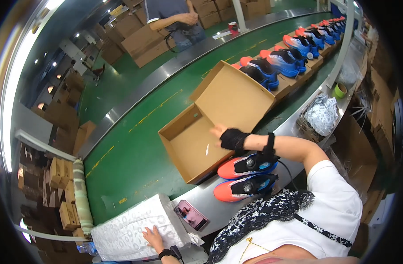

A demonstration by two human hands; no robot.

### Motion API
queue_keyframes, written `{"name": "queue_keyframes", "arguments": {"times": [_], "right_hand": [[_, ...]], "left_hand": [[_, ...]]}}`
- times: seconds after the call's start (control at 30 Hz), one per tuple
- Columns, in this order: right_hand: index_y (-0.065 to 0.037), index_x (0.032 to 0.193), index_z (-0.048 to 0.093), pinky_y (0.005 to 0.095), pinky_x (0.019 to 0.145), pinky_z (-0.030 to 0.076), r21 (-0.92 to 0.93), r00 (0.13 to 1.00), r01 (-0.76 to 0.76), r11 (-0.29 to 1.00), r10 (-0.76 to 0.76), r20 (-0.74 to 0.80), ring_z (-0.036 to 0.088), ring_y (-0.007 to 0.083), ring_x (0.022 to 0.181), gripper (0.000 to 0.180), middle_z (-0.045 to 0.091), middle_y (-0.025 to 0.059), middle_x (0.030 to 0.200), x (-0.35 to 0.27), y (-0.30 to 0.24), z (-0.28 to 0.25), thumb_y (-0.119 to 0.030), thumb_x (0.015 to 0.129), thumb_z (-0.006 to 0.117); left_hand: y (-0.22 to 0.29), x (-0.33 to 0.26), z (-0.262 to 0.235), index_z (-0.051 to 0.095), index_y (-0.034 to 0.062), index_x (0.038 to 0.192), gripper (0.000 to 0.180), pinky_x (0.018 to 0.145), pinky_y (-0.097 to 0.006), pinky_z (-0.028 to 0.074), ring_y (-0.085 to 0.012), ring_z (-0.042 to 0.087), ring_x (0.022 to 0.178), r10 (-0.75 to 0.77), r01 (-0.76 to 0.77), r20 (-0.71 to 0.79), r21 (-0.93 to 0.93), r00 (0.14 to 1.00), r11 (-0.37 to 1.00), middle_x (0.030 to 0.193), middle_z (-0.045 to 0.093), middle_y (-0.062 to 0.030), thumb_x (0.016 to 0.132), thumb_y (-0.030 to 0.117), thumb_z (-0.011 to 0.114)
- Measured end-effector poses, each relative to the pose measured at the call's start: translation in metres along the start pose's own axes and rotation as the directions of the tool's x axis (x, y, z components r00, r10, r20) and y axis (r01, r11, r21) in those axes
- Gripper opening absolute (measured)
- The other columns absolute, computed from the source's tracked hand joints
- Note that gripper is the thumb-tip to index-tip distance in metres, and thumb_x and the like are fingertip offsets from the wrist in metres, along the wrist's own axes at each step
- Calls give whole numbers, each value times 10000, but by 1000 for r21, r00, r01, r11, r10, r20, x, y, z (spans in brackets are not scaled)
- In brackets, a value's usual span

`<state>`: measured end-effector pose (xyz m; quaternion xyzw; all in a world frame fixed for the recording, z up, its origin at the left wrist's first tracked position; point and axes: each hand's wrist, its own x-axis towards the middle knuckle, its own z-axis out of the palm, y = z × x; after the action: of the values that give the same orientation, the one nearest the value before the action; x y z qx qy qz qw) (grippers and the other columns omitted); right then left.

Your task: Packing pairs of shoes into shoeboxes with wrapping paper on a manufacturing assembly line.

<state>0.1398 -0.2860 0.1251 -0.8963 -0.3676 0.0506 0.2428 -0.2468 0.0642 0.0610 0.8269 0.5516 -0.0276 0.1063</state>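
My left hand lies flat, fingers spread, on a stack of white wrapping paper printed with a grey pattern. Over the open cardboard shoebox is my right hand, in a black fingerless glove. Its fingers are slightly blurred but look stretched out, with nothing visible in them. Inside the box, below that hand, is a small white slip; whether it has landed is unclear. The box lid is tilted back. Beside the box sit two orange, black and blue sports shoes, partly under my right forearm.
A phone lies on the metal edge by the paper. Along the green conveyor belt, several pairs of similar shoes stand on boxes. A bin of white packets and a green tape roll are at right. Across the belt stands another person.
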Motion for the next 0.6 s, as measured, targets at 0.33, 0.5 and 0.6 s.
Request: {"name": "queue_keyframes", "arguments": {"times": [0.33, 0.5, 0.6], "right_hand": [[-111, 852, 591, 407, 632, 465, -252, 856, 179, 951, -24, 516, 595, 290, 755, 201, 606, 134, 787, -11, -13, 71, -180, 706, 471], [-86, 789, 600, 416, 592, 461, -320, 905, 231, 919, -83, 416, 600, 294, 705, 174, 605, 147, 737, -2, -11, 60, -169, 704, 471], [-63, 874, 579, 424, 669, 441, -111, 898, 116, 987, -56, 436, 580, 329, 723, 244, 596, 166, 777, -2, -7, 75, -240, 707, 551]], "left_hand": [[-36, 43, -20, 538, 1, 780, 276, 555, -452, 394, -403, 508, 636, 137, -142, -531, 32, 836, 989, 671, 546, -209, 854, 209, 372], [25, 39, -115, 502, -54, 818, 238, 617, -393, 405, -356, 506, 673, -86, -326, -744, -391, 663, 861, 741, 537, -217, 857, 139, 369], [107, 27, -142, 507, -67, 899, 239, 722, -323, 393, -235, 491, 762, -17, -565, -717, -564, 697, 602, 839, 535, -150, 841, 133, 389]]}}
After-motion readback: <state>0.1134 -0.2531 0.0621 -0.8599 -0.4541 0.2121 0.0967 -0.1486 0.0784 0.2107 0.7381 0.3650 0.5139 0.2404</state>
